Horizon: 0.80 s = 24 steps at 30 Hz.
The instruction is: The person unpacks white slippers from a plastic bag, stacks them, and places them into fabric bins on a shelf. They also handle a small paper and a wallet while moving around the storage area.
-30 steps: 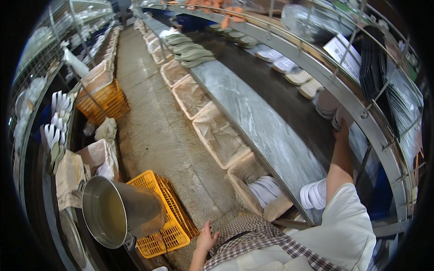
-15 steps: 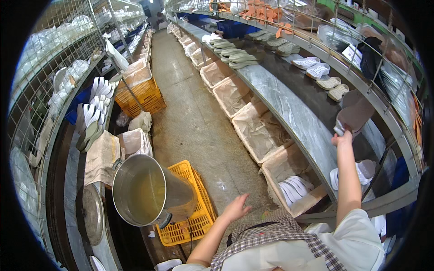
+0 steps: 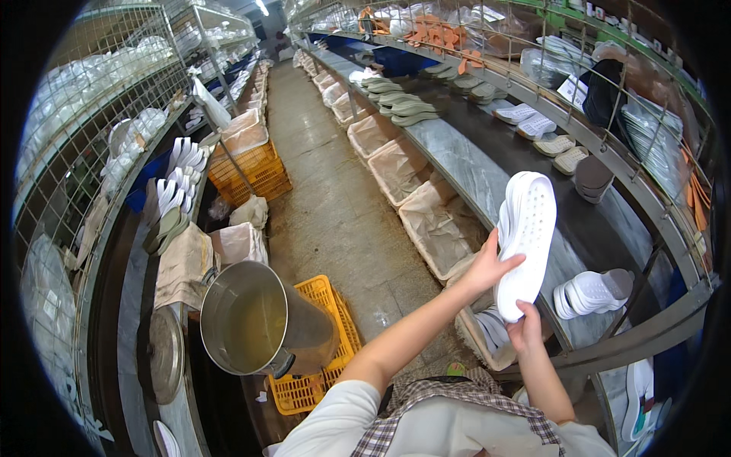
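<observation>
I see my left hand (image 3: 487,266) and right hand (image 3: 525,327) both closed in a grip on a white perforated shoe sole (image 3: 524,242), held upright above the grey counter (image 3: 472,171). Just below it, a lined bin (image 3: 487,335) holds more white soles. At my left, a steel pot (image 3: 259,320) contains yellowish liquid, beside a yellow crate (image 3: 324,373) on the floor.
</observation>
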{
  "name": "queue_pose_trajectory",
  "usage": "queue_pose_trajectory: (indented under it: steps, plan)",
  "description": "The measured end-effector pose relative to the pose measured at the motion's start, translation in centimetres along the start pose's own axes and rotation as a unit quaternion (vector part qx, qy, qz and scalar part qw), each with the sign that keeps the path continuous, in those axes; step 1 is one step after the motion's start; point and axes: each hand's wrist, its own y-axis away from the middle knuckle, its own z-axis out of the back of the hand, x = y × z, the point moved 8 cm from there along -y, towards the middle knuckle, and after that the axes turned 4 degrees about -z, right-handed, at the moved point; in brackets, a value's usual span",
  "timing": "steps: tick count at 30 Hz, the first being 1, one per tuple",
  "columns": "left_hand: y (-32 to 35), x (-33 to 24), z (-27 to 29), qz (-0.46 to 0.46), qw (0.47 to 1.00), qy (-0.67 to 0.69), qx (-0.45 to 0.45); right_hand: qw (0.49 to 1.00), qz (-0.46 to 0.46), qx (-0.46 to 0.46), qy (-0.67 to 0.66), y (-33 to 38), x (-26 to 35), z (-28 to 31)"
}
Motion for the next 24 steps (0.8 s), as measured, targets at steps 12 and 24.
queue_pose_trajectory:
  steps: [12,24]
  plan:
    - [4.7,1.3,2.4,0.056,0.959,0.269,-0.063,0.945,0.185,0.072,0.262,1.1,0.1,-0.4]
    - [12.4,-2.5,10.8,-0.016,0.888,0.419,-0.189,0.944,-0.122,0.296,0.085,-1.4,-2.0,-9.8]
